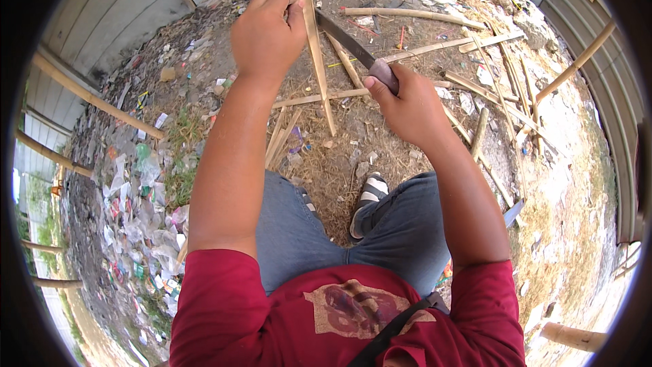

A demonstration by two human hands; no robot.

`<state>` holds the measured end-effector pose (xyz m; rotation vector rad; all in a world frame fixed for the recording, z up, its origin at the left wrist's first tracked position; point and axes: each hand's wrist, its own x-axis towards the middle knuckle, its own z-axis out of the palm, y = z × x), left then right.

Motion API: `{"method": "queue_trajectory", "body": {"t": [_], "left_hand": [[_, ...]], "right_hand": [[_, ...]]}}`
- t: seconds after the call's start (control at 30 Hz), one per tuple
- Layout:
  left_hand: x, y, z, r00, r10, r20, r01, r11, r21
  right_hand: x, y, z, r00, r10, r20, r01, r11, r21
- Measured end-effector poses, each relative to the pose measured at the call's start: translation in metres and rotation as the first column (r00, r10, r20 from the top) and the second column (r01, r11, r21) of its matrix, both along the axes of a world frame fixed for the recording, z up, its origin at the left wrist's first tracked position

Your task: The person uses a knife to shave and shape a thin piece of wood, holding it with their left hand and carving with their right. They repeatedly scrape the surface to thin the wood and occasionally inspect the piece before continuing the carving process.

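My left hand (pixel 269 35) is closed round the upper end of a split bamboo strip (pixel 315 54), which hangs down and points toward my feet. In my right hand (pixel 409 105) is the handle of a long machete (pixel 352 46), with my thumb along its side. The dark blade slants up to the left and crosses behind the strip, its tip showing beyond my left hand. Whether the edge touches the bamboo I cannot tell. More split bamboo pieces (pixel 282 137) lie on the ground just below the strip.
Several bamboo poles and strips (pixel 502 98) lie crossed at the right. Plastic litter (pixel 146 231) covers the ground at the left. Leaning bamboo poles (pixel 98 98) stand before a panel wall (pixel 102 7). A blue-bladed tool (pixel 514 212) lies beside my right elbow. Rocks (pixel 523 10) sit at the far right.
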<state>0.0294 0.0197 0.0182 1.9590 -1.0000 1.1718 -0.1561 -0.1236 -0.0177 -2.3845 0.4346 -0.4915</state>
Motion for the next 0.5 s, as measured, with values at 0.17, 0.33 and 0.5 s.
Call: {"method": "queue_trajectory", "body": {"t": [0.17, 0.33, 0.5], "left_hand": [[0.004, 0.003, -0.002, 0.999, 0.014, 0.033, -0.014, 1.0, 0.009], [0.004, 0.003, -0.003, 1.0, 0.016, 0.019, -0.017, 1.0, 0.008], [0.002, 0.001, -0.002, 1.0, -0.002, 0.019, 0.002, 1.0, 0.005]], "right_hand": [[-0.004, 0.0, 0.017, 0.964, -0.088, 0.251, 0.07, 0.994, 0.08], [-0.004, 0.003, 0.029, 0.953, -0.103, 0.286, 0.093, 0.995, 0.048], [0.0, 0.004, 0.003, 0.997, -0.001, 0.078, 0.001, 1.0, -0.003]]}}
